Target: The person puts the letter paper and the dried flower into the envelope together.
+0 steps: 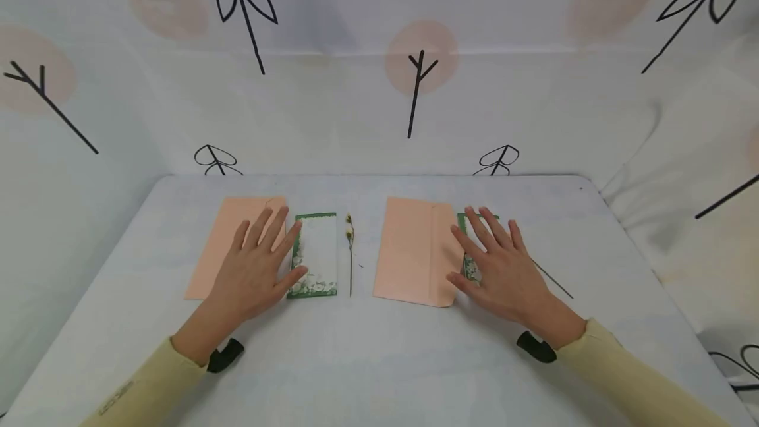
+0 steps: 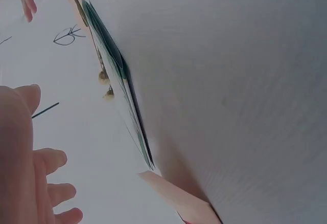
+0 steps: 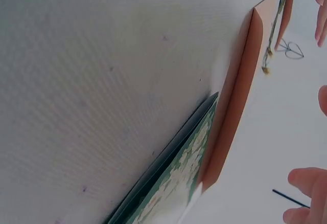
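Fingers spread, my left hand (image 1: 255,279) hovers over a peach envelope (image 1: 216,256) on the left, its thumb reaching toward a white card with a green floral border (image 1: 316,249). A thin dried flower stem (image 1: 350,249) lies right of that card. My right hand (image 1: 504,272), fingers also spread, is above a second green-bordered card (image 1: 472,271) and partly hides it. Left of this hand lies a second peach envelope (image 1: 409,252), flap side showing. Another thin stem (image 1: 554,280) pokes out from behind the right hand; its upper part is hidden. Neither hand holds anything.
Everything lies on a white-covered table (image 1: 367,368). A pale cloth backdrop (image 1: 332,104) with leaf and twig drawings rises behind it and at the sides. Each wrist wears a black band (image 1: 225,356).
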`<state>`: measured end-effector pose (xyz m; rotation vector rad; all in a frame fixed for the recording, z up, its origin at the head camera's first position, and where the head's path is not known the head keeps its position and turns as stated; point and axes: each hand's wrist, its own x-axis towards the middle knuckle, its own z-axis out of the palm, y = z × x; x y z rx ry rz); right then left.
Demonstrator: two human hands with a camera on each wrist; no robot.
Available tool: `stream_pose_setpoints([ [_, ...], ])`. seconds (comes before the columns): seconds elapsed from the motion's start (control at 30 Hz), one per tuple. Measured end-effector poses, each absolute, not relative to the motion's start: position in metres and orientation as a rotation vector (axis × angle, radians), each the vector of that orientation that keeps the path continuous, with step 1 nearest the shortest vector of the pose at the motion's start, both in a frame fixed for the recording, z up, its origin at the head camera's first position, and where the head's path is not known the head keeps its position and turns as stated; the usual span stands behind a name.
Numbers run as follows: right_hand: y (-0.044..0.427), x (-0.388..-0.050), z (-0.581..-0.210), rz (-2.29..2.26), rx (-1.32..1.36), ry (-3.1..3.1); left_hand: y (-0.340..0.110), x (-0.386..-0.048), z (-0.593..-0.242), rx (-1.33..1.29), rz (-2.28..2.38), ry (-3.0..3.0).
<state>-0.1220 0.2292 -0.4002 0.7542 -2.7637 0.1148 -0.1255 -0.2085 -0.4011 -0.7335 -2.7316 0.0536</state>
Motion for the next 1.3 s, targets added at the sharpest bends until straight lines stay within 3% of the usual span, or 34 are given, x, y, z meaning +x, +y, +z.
stream_pose_setpoints([
  [0.47, 0.221, -0.124, -0.396, 0.502, 0.707, -2.730, -0.213, -0.126, -0.390, -0.739, -0.213, -2.642],
  [1.3, 0.200, -0.133, -0.394, 1.332, 0.390, -2.719, -0.266, -0.130, -0.389, -0.382, -0.680, -2.713],
])
